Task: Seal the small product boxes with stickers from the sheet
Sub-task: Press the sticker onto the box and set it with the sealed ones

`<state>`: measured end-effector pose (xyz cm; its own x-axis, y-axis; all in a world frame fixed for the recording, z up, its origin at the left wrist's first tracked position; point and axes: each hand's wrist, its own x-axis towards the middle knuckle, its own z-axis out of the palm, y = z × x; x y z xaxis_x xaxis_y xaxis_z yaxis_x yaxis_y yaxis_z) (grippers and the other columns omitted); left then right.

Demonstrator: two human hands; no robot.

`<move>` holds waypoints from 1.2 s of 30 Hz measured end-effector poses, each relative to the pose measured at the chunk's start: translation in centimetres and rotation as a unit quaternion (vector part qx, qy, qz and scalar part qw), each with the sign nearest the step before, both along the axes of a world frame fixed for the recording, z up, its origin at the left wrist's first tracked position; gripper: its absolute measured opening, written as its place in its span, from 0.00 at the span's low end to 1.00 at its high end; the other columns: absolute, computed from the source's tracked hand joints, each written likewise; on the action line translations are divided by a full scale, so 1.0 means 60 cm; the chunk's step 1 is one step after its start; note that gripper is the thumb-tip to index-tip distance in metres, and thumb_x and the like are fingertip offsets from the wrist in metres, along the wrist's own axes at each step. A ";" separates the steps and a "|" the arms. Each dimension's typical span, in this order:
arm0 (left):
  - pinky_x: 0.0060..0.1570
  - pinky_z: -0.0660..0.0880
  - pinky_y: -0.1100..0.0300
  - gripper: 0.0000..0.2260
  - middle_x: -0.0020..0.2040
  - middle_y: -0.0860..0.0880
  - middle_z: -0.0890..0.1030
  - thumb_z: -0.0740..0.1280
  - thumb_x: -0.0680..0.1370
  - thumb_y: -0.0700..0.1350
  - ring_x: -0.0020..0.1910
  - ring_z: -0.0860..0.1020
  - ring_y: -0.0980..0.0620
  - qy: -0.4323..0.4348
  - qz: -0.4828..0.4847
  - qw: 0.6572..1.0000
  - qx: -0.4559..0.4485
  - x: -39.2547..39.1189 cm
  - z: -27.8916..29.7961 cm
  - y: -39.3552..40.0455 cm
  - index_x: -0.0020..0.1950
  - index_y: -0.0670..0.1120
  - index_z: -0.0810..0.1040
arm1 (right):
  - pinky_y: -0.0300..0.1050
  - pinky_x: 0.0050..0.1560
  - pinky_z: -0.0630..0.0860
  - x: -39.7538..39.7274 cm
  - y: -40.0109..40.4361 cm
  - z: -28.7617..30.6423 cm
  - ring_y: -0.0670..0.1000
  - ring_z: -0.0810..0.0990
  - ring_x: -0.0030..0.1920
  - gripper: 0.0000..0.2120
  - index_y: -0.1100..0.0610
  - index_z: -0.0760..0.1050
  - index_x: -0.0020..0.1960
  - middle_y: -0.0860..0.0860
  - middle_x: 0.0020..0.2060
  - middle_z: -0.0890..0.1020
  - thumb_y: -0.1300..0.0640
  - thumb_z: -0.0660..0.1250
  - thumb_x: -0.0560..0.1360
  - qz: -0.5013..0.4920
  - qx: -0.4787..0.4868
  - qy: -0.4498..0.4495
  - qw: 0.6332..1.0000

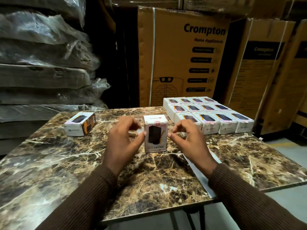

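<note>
- Brown ribbed sleeves (93, 193) are entering from the bottom edge, nearest the camera, one on each forearm.
- Marble-patterned table (49, 163) is carrying everything; its near edge is running under the forearms.
- White sticker sheet (201, 175) is lying flat on the table, partly under the right wrist and sleeve, reaching the table's near edge.
- Left hand (123, 141) is hovering just left of the upright box (155, 134); fingers are curled. Thumb tip is sitting at the box's left edge. A small pale patch is showing between thumb and forefinger; too blurred to say whether it is a sticker, so the grip is undetermined.
- Right hand (187, 137) is hovering just right of the same box, fingers loosely curled, thumb and forefinger apart, nothing visible in them. Thumb tip is close to the box's right side; contact unclear.
- Upright box is standing on end at table centre, between the hands, a pink seal (158, 124) showing at its top front edge.
- Single box (80, 124) is lying on its side at far left.
- Box group (206, 113) is sitting in rows at far right.
- Large cartons (182, 55) are standing behind the table.
</note>
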<state>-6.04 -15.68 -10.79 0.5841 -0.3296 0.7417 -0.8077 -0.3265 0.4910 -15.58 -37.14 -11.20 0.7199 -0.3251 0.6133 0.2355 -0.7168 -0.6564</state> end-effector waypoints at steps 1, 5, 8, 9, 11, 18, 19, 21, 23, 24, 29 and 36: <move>0.53 0.83 0.53 0.07 0.51 0.56 0.79 0.74 0.78 0.45 0.50 0.79 0.60 0.031 -0.004 0.999 0.028 -0.006 -0.010 0.001 0.48 0.51 0.77 | 0.35 0.50 0.78 0.000 0.000 -0.008 0.41 0.80 0.50 0.07 0.52 0.78 0.47 0.46 0.48 0.81 0.59 0.76 0.76 0.004 -0.003 0.024 1.000; 0.63 0.79 0.56 0.08 0.61 0.54 0.76 0.75 0.78 0.49 0.60 0.76 0.56 0.119 -0.022 0.988 0.099 -0.024 -0.033 -0.007 0.55 0.53 0.81 | 0.42 0.57 0.81 0.002 0.015 -0.015 0.41 0.82 0.52 0.05 0.51 0.82 0.50 0.44 0.50 0.83 0.57 0.76 0.76 0.042 -0.017 0.065 0.997; 0.62 0.73 0.60 0.14 0.64 0.52 0.73 0.73 0.80 0.49 0.64 0.74 0.55 0.136 -0.019 0.986 0.097 -0.032 -0.024 -0.018 0.65 0.53 0.81 | 0.39 0.56 0.81 0.005 0.020 -0.005 0.39 0.82 0.54 0.08 0.51 0.83 0.57 0.44 0.54 0.82 0.57 0.75 0.78 0.044 0.012 0.062 0.997; 0.62 0.76 0.60 0.15 0.64 0.52 0.73 0.73 0.80 0.49 0.63 0.76 0.55 0.146 -0.022 0.985 0.089 -0.033 -0.019 -0.020 0.66 0.53 0.81 | 0.37 0.57 0.80 0.007 0.020 -0.001 0.38 0.81 0.54 0.09 0.51 0.83 0.59 0.43 0.55 0.82 0.57 0.74 0.79 0.042 0.009 0.059 0.997; 0.60 0.82 0.56 0.17 0.61 0.51 0.74 0.73 0.80 0.49 0.59 0.79 0.55 0.157 -0.024 0.985 0.072 -0.033 -0.010 -0.021 0.69 0.53 0.80 | 0.34 0.56 0.78 0.010 0.017 0.010 0.37 0.80 0.55 0.11 0.51 0.82 0.62 0.43 0.56 0.81 0.57 0.72 0.80 0.042 0.003 0.050 0.998; 0.32 0.72 0.74 0.12 0.49 0.51 0.84 0.72 0.81 0.46 0.38 0.76 0.65 0.163 -0.010 0.980 0.116 -0.038 0.011 -0.023 0.65 0.47 0.84 | 0.47 0.60 0.80 0.025 -0.013 0.035 0.43 0.82 0.56 0.12 0.52 0.85 0.62 0.45 0.58 0.85 0.58 0.69 0.80 0.061 -0.029 0.158 0.985; 0.31 0.72 0.74 0.12 0.51 0.48 0.85 0.72 0.82 0.45 0.36 0.75 0.65 0.169 -0.018 0.979 0.114 -0.038 0.009 -0.023 0.65 0.46 0.84 | 0.48 0.60 0.81 0.028 -0.017 0.032 0.43 0.83 0.56 0.12 0.52 0.85 0.62 0.45 0.58 0.86 0.59 0.69 0.80 0.067 -0.027 0.169 0.983; 0.30 0.72 0.72 0.12 0.51 0.45 0.86 0.71 0.82 0.44 0.31 0.74 0.65 0.180 -0.034 0.976 0.115 -0.039 0.009 -0.023 0.65 0.45 0.84 | 0.48 0.60 0.81 0.033 -0.026 0.026 0.44 0.83 0.56 0.12 0.51 0.84 0.62 0.45 0.58 0.86 0.59 0.69 0.81 0.071 -0.022 0.177 0.981; 0.28 0.70 0.73 0.09 0.41 0.49 0.83 0.71 0.82 0.42 0.27 0.74 0.68 0.178 -0.038 0.975 0.125 -0.035 0.014 -0.024 0.61 0.44 0.84 | 0.46 0.61 0.81 0.034 -0.031 0.024 0.43 0.82 0.57 0.12 0.51 0.84 0.62 0.45 0.59 0.85 0.59 0.70 0.81 0.075 -0.022 0.190 0.979; 0.26 0.69 0.74 0.07 0.35 0.53 0.80 0.71 0.82 0.41 0.26 0.74 0.70 0.170 -0.035 0.976 0.131 -0.032 0.021 -0.025 0.58 0.44 0.85 | 0.46 0.61 0.81 0.033 -0.032 0.025 0.42 0.82 0.57 0.11 0.51 0.84 0.62 0.45 0.59 0.84 0.58 0.70 0.81 0.077 -0.022 0.193 0.978; 0.33 0.70 0.74 0.04 0.40 0.59 0.81 0.71 0.82 0.44 0.36 0.77 0.67 0.100 -0.013 0.982 0.159 0.021 0.072 -0.048 0.53 0.49 0.86 | 0.42 0.48 0.79 -0.005 -0.010 0.047 0.38 0.79 0.46 0.06 0.50 0.85 0.55 0.39 0.47 0.81 0.54 0.71 0.80 0.006 -0.098 0.143 0.985; 0.61 0.78 0.53 0.09 0.61 0.53 0.84 0.70 0.83 0.46 0.59 0.82 0.54 0.163 -0.161 0.924 0.305 0.110 0.088 -0.114 0.62 0.54 0.85 | 0.46 0.52 0.76 -0.038 0.057 0.035 0.43 0.76 0.54 0.13 0.43 0.78 0.62 0.41 0.55 0.78 0.40 0.66 0.81 0.004 -0.295 0.156 0.943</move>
